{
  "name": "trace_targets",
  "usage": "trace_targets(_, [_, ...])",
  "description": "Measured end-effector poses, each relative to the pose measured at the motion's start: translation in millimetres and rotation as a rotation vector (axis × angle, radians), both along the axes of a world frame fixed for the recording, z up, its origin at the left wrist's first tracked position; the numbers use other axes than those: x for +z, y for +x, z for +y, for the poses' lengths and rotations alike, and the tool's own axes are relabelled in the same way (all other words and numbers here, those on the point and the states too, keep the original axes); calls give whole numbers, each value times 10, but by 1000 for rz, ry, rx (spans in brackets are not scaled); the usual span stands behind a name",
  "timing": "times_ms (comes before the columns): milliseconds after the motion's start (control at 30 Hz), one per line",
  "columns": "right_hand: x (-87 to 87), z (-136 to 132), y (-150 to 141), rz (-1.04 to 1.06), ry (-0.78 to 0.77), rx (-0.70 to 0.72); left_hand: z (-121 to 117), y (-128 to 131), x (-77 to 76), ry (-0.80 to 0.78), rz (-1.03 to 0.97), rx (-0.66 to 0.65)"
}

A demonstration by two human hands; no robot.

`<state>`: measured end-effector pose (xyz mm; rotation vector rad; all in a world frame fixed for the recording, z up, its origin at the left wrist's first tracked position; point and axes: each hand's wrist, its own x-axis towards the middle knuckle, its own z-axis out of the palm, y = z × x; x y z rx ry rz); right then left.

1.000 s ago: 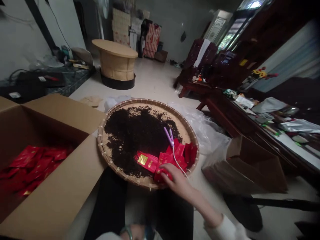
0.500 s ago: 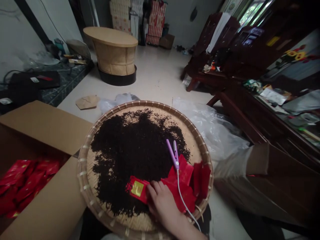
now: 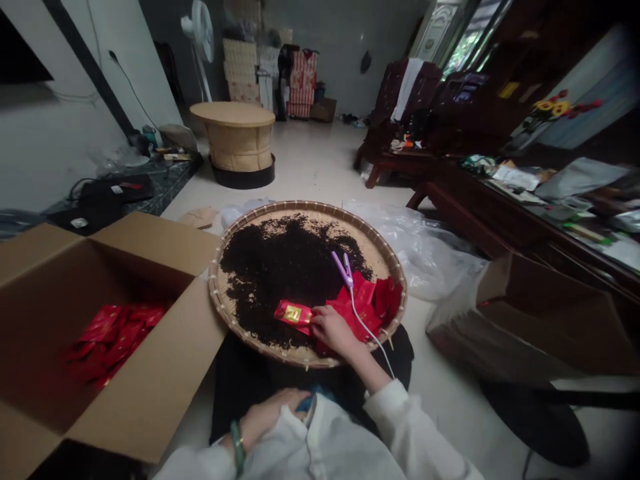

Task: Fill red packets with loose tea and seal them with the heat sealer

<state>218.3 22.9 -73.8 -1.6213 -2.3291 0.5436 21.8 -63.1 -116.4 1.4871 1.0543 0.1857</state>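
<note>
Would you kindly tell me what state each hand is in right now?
Left hand: beside something blue; open or closed cannot be told.
Right hand: touching a gold-labelled red packet; whether it grips cannot be told.

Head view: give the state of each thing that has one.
Brown cardboard box on the left: open, flaps spread.
Brown cardboard box on the right: open.
Dark loose shreds: spread over the round woven tray.
Purple tong-shaped tool with white cord: open, arms apart.
Red gold-labelled packet: touched by the right hand.
</note>
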Motion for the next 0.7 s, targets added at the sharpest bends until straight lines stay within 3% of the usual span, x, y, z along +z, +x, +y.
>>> trace_targets(100, [58,-53,30,-14,71,-44,16,-200,435,107,70,-237])
trace_targets(133, [90,-82,40,-10,109,-62,54,-265,606,149,45,-237])
trace_targets(200, [171,-140,65,9,188,-91,181,-360,919,288,-60,-87])
trace_targets(267, [269,-183,95,28,244,-109,370,-379,1121,669,-80,133])
trace_targets(300, [318,-193,109,31,264,-110,483,-353,1167,842,-47,177])
trace_targets(333, [363,-196,120,30,282,-107,603,-305,1178,965,-6,199])
trace_targets(400, [424,-177,128,39,301,-78,838,-162,1119,1032,94,137])
trace_targets(467, [426,-129,115,106,322,-41,1028,0,1002,930,213,11])
trace_targets(533, [365,-58,83,235,388,-44,1151,131,874,804,191,-25])
trace_targets(700, [112,169,-43,396,667,-219,1261,227,613,668,-73,280])
